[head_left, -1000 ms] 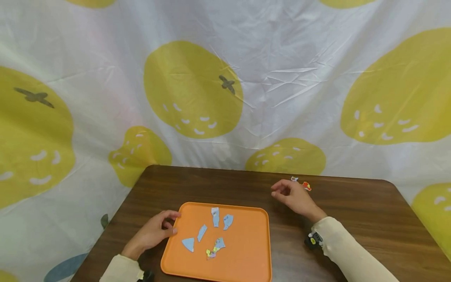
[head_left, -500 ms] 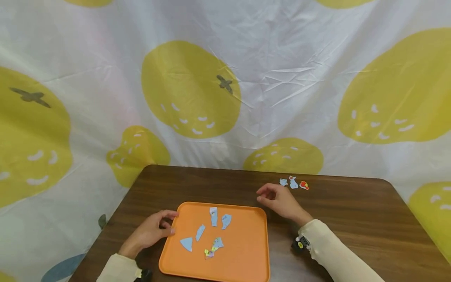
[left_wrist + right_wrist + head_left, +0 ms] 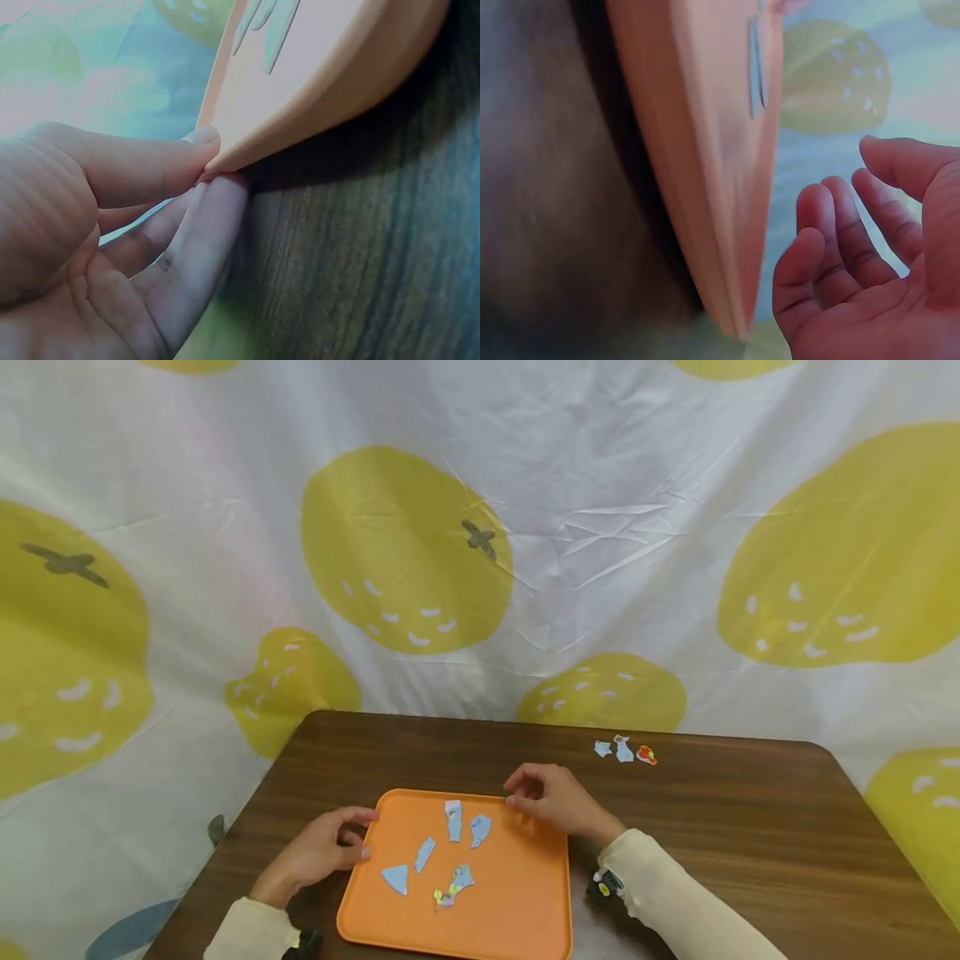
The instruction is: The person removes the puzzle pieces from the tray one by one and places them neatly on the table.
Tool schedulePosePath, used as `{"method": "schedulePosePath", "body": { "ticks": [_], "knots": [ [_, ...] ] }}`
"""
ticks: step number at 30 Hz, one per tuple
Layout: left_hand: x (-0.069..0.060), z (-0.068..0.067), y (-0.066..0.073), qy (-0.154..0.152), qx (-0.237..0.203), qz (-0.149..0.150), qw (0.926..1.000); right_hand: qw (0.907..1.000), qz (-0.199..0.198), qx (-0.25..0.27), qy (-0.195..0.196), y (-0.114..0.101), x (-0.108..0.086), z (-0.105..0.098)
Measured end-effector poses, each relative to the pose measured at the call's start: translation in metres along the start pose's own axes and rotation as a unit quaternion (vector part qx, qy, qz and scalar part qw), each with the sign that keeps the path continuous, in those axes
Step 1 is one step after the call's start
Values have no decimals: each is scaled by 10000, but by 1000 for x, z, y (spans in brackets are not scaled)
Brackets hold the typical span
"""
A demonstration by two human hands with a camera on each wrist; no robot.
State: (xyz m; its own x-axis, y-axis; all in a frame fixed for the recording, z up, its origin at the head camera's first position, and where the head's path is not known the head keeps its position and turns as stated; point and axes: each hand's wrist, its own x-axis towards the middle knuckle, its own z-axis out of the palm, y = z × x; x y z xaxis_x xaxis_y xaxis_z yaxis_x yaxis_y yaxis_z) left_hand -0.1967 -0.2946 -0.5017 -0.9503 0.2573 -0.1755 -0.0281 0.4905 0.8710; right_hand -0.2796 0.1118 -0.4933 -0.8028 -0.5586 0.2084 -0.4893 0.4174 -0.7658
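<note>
"So, what's happening?"

"Left grip (image 3: 315, 850) pinches the orange tray (image 3: 517, 902) by its left rim, on the near tabletop (image 3: 750, 843); right grip (image 3: 558, 799), loosely spread, hangs over the far rim. Blue scraps (image 3: 395, 878) lie inside."

Tray (image 3: 525, 902): near right corner free; paper pieces (image 3: 425, 854) obstruct left side
</note>
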Motion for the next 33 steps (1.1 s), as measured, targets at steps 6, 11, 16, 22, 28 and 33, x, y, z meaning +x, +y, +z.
{"method": "schedulePosePath", "body": {
  "ticks": [6,11,16,22,28,33],
  "knots": [
    [-2,0,2,-74,-319,-201,9993,9994,61,-75,-345,-5,0,16],
    [-2,0,2,-50,-351,-304,9989,9986,3,-230,-479,-9,1,25],
    [-1,1,2,-25,-369,-344,9987,9971,-67,-329,-678,-14,3,34],
    [-1,0,1,-15,-358,-270,9990,9948,-185,-668,-747,-13,3,38],
    [-2,1,2,1,-389,-286,9988,9936,-203,-649,-904,-13,3,40],
    [-2,2,2,21,-417,-330,9986,9916,-441,-847,-869,-13,4,42]
  ]
}}
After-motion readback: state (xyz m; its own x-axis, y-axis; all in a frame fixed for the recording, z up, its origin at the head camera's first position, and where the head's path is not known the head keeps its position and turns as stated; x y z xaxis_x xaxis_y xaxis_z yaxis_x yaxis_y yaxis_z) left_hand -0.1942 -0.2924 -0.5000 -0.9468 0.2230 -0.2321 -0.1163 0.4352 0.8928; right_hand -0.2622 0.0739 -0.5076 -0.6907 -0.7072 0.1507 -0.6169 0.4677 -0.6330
